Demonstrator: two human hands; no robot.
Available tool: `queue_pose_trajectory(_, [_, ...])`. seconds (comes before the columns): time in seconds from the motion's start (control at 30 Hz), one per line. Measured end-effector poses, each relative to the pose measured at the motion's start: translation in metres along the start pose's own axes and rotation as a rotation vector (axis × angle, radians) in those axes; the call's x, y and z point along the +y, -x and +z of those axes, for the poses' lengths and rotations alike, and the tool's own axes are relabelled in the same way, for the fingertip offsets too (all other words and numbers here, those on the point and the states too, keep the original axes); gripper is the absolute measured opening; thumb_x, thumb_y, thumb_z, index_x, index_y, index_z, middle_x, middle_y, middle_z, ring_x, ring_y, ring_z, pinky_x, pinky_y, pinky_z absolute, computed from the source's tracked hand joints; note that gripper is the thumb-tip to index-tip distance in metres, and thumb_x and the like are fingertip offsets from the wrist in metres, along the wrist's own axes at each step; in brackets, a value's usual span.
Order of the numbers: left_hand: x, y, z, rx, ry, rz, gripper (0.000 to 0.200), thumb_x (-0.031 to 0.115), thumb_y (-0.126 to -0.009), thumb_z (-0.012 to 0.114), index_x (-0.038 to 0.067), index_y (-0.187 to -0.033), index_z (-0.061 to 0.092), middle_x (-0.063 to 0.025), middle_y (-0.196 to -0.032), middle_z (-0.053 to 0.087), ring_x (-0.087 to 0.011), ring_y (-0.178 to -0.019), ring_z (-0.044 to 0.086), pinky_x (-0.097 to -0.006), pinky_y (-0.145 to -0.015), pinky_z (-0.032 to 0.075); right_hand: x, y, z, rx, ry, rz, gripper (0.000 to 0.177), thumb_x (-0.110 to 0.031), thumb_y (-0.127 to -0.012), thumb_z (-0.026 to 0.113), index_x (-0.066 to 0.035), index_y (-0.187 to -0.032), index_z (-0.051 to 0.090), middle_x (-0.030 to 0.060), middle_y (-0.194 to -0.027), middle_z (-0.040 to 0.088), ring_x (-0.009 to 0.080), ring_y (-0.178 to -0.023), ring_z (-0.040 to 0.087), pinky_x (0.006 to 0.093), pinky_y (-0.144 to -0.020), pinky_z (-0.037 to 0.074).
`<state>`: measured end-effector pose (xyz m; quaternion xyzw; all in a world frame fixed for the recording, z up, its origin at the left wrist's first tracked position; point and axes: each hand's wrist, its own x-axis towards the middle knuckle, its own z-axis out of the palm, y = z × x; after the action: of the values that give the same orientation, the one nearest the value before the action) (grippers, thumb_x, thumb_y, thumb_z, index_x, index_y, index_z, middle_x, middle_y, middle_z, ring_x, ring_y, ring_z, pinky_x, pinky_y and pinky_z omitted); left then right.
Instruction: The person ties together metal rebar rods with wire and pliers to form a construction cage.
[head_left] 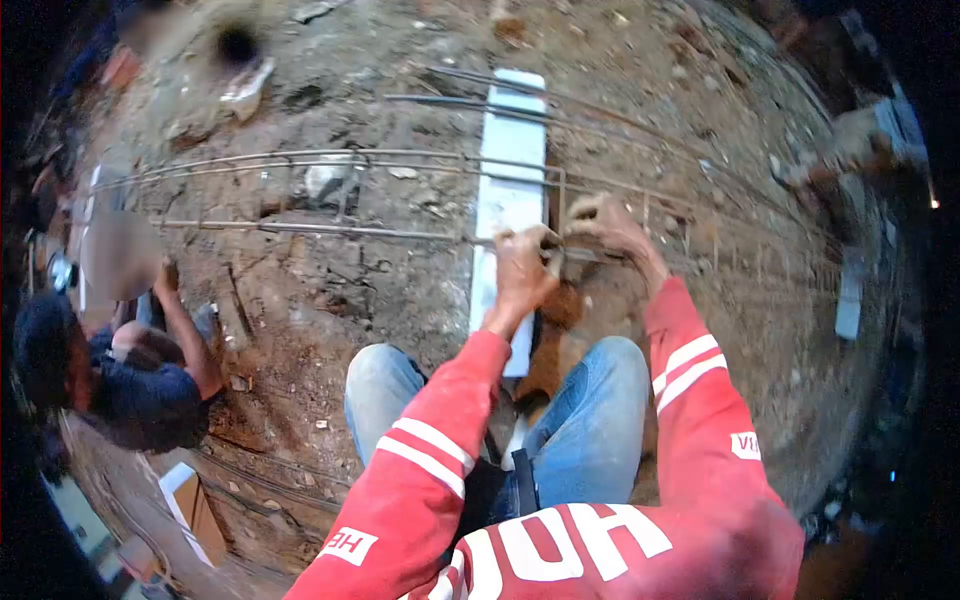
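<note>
A long cage of thin steel rebar (380,233) with square stirrups runs from left to right in front of my knees. It passes over a pale board (512,200) lying on the soil. My left hand (525,268) is closed round the nearest bar of the cage, at the board's right edge. Just right of it, beyond an upright stirrup (562,195), my right hand (612,230) has curled fingers close to the same bar. Whatever its fingertips pinch is too small to make out.
Loose rebar (440,99) ends rest across the board's far part. A person in a dark shirt (150,395) crouches at left beside another pale board (90,230). A further board (848,300) lies at far right. Rough soil and stones surround the cage.
</note>
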<state>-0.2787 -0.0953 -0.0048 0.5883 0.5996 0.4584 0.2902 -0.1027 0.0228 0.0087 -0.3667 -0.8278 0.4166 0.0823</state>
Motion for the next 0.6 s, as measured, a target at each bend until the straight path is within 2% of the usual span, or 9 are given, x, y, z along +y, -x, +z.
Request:
queue_pose_trajectory(0.03, [-0.005, 0.001, 0.004, 0.044, 0.045, 0.012, 0.01, 0.011, -0.071, 0.071, 0.01, -0.079, 0.066, -0.0088, -0.074, 0.068, -0.0278, -0.069, 0.065, -0.0395, -0.081, 0.04, 0.01, -0.006, 0.003, -0.067, 0.016, -0.052, 0.022, -0.026, -0.075, 0.072, -0.006, -0.085, 0.073, 0.0109, -0.08, 0.069, 0.0185, -0.075, 0.062, 0.0347, -0.07, 0.049])
queue_pose_trajectory(0.1, [0.001, 0.002, -0.003, 0.075, -0.027, 0.107, 0.01, 0.009, -0.07, 0.069, 0.01, -0.079, 0.066, -0.0097, -0.075, 0.068, -0.0279, -0.07, 0.065, -0.0385, -0.079, 0.041, -0.007, -0.009, 0.003, -0.114, -0.186, 0.191, 0.024, -0.026, -0.075, 0.073, -0.006, -0.088, 0.074, 0.0121, -0.08, 0.07, 0.0153, -0.072, 0.062, 0.0332, -0.068, 0.049])
queue_pose_trajectory(0.17, [-0.008, 0.003, 0.002, 0.095, 0.039, 0.142, 0.011, 0.008, -0.07, 0.067, 0.01, -0.08, 0.065, -0.0097, -0.074, 0.067, -0.0283, -0.07, 0.065, -0.0377, -0.081, 0.04, -0.019, -0.01, 0.002, -0.099, -0.147, 0.273, 0.025, -0.025, -0.074, 0.074, -0.006, -0.09, 0.074, 0.0102, -0.084, 0.069, 0.0179, -0.078, 0.063, 0.0332, -0.074, 0.05])
queue_pose_trajectory(0.23, [-0.005, 0.005, -0.003, 0.141, 0.053, 0.161, 0.012, 0.007, -0.07, 0.067, 0.01, -0.081, 0.062, -0.0099, -0.076, 0.067, -0.0288, -0.073, 0.065, -0.0378, -0.081, 0.039, -0.054, 0.009, 0.007, 0.272, 0.312, 0.145, 0.025, -0.022, -0.075, 0.075, -0.006, -0.094, 0.074, 0.0104, -0.097, 0.066, 0.023, -0.092, 0.062, 0.0355, -0.082, 0.048])
queue_pose_trajectory(0.3, [-0.003, 0.006, -0.008, 0.144, 0.111, 0.192, 0.014, 0.009, -0.07, 0.066, 0.009, -0.082, 0.059, -0.0109, -0.075, 0.065, -0.0301, -0.075, 0.064, -0.0395, -0.081, 0.038, -0.066, 0.034, 0.027, 0.575, 0.346, 0.054, 0.037, -0.02, -0.076, 0.075, -0.008, -0.11, 0.07, 0.0119, -0.109, 0.06, 0.0282, -0.104, 0.057, 0.0389, -0.089, 0.046])
queue_pose_trajectory(0.33, [-0.005, 0.006, -0.008, 0.128, 0.083, 0.216, 0.016, 0.011, -0.07, 0.067, 0.008, -0.082, 0.056, -0.0123, -0.073, 0.062, -0.0314, -0.075, 0.063, -0.0412, -0.08, 0.038, -0.073, 0.043, 0.035, 0.538, 0.375, 0.031, 0.037, -0.02, -0.076, 0.075, -0.008, -0.11, 0.07, 0.0119, -0.109, 0.06, 0.0282, -0.104, 0.057, 0.0389, -0.089, 0.046])
queue_pose_trajectory(0.4, [-0.004, 0.01, -0.004, 0.152, 0.043, 0.191, 0.018, 0.013, -0.07, 0.067, 0.008, -0.082, 0.055, -0.0126, -0.072, 0.062, -0.0319, -0.075, 0.062, -0.0416, -0.08, 0.037, -0.081, 0.054, 0.058, 0.738, 0.4, 0.013, 0.047, -0.012, -0.08, 0.069, -0.011, -0.126, 0.061, 0.0137, -0.118, 0.057, 0.0248, -0.102, 0.057, 0.034, -0.09, 0.046])
queue_pose_trajectory(0.5, [0.0, 0.009, -0.006, 0.232, -0.002, 0.221, 0.022, 0.013, -0.063, 0.068, 0.008, -0.08, 0.054, -0.0132, -0.07, 0.06, -0.0338, -0.073, 0.061, -0.0427, -0.078, 0.037, -0.076, 0.051, 0.054, 0.56, 0.168, 0.105, 0.049, -0.011, -0.084, 0.064, -0.012, -0.133, 0.056, 0.0118, -0.12, 0.057, 0.0218, -0.102, 0.057, 0.0343, -0.092, 0.046])
queue_pose_trajectory(0.6, [-0.003, 0.009, -0.005, 0.223, 0.016, 0.233, 0.023, 0.011, -0.061, 0.067, 0.009, -0.08, 0.054, -0.0132, -0.069, 0.06, -0.0341, -0.072, 0.061, -0.0433, -0.077, 0.038, -0.048, 0.028, 0.031, 0.449, -0.063, 0.075, 0.028, -0.01, -0.09, 0.057, -0.003, -0.116, 0.064, 0.0105, -0.106, 0.065, 0.0194, -0.097, 0.06, 0.0315, -0.089, 0.047])
